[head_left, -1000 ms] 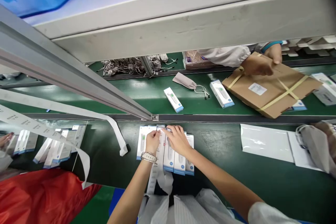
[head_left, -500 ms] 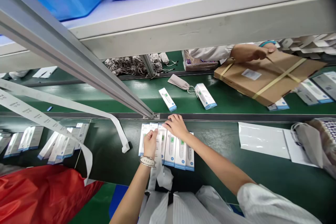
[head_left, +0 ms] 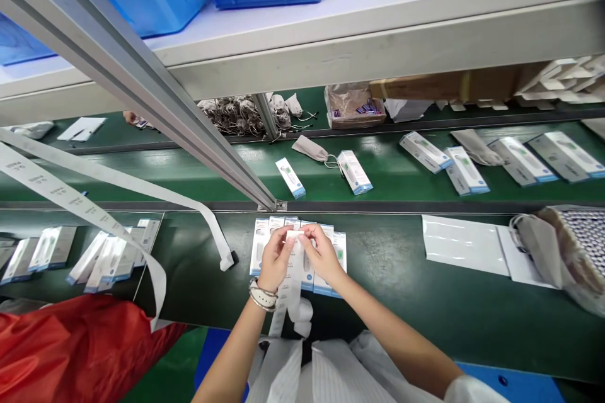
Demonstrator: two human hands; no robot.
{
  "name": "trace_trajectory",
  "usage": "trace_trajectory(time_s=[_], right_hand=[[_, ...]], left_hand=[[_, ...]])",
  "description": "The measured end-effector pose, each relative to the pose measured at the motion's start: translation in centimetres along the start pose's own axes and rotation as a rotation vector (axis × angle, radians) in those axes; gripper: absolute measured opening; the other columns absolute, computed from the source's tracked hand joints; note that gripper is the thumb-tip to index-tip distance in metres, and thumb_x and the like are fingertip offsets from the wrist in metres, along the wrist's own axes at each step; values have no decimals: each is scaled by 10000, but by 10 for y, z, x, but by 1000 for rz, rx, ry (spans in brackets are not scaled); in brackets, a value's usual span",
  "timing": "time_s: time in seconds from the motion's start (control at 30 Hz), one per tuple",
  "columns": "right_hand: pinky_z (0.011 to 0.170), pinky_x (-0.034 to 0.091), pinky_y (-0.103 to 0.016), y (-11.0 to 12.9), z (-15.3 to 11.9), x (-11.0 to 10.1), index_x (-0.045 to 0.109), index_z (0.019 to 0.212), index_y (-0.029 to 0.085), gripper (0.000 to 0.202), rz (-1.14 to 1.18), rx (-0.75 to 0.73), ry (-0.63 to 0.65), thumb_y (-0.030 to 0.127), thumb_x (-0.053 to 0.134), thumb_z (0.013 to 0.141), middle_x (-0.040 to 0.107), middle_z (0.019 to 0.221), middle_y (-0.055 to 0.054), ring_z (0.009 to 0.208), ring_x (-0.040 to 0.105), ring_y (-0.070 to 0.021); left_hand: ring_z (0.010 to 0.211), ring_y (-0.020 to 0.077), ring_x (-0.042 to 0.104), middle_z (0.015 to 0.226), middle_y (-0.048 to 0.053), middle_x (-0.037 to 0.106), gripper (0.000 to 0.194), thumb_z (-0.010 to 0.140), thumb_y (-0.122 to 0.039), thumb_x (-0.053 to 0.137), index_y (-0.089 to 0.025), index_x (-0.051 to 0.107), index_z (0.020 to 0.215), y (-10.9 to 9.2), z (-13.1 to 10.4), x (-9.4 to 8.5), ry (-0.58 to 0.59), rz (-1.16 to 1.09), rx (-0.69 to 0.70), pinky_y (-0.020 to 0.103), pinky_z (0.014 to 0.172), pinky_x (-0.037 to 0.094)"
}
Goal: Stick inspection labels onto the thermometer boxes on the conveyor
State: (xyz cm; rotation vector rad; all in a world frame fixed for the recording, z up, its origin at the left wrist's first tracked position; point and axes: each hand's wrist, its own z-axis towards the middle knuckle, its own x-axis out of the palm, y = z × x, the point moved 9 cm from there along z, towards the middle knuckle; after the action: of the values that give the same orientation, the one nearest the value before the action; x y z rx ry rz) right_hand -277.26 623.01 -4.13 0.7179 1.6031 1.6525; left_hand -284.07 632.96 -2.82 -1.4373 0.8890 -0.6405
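Note:
My left hand [head_left: 276, 259] is closed on the top end of a white label strip [head_left: 293, 277], which hangs toward my lap and curls at the table edge. My right hand [head_left: 323, 254] pinches the same end from the other side, fingertips nearly touching those of the left. Beneath both hands, several white and blue boxes [head_left: 339, 250] lie side by side on the dark green table [head_left: 382, 264]. The hands and strip partly cover them.
A metal post [head_left: 208, 145] rises at the left beside loose label strips [head_left: 94, 220]. Beyond a dark rail, boxes and a grey pouch [head_left: 309, 148] lie on a green belt [head_left: 227, 173]. White sheets [head_left: 466, 244] lie right; a red sleeve [head_left: 80, 346] is at lower left.
My right hand has come off the boxes toward my left hand and taken hold of the strip end. The other person's hand and the cardboard piece have moved back, uncovering boxes on the belt.

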Motion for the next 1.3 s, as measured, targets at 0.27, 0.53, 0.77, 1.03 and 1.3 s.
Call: trace_trajectory(time_s=[0.27, 0.53, 0.77, 1.03, 1.3], right_hand=[[650, 382, -269, 3, -4, 0, 436, 762, 214, 165, -246, -59, 78, 342, 409, 862, 485, 703, 7, 692, 483, -147], [692, 322, -323, -33, 12, -14, 472, 655, 202, 316, -690, -44, -49, 344, 336, 902, 520, 673, -23, 711, 462, -179], [808, 302, -358, -51, 18, -32, 551, 871, 174, 192, -791, -79, -57, 259, 379, 879, 539, 937, -72, 925, 431, -210], [835, 305, -371, -60, 11, -25, 531, 1129, 223, 319, -856, -290, 138, 172, 387, 849, 497, 1046, -85, 982, 403, -223], [835, 293, -409, -61, 29, -16, 546, 1139, 236, 369, -957, -333, 270, 430, 395, 864, 512, 1049, -108, 1002, 392, -252]], left_hand=[[492, 91, 296, 487, -52, 299, 394, 759, -396, 545, -179, 336, 505, 15, 4, -1, -91, 121, -61, 225, 497, 264], [600, 131, 474, 622, -3, 516, 234, 791, -362, 483, -176, 527, 656, 48, 16, 26, -42, 173, -180, 247, 592, 385], [478, 131, 520, 509, -8, 534, 214, 730, -363, 546, -171, 542, 634, 97, 26, 38, -73, -65, -449, 260, 523, 434], [368, 92, 432, 437, -41, 466, 292, 648, -389, 626, -167, 465, 548, 109, 18, 40, -185, -137, -616, 231, 392, 372], [388, 68, 386, 431, -69, 417, 386, 633, -419, 653, -176, 369, 538, 107, 4, 20, -271, -214, -572, 205, 406, 309]])
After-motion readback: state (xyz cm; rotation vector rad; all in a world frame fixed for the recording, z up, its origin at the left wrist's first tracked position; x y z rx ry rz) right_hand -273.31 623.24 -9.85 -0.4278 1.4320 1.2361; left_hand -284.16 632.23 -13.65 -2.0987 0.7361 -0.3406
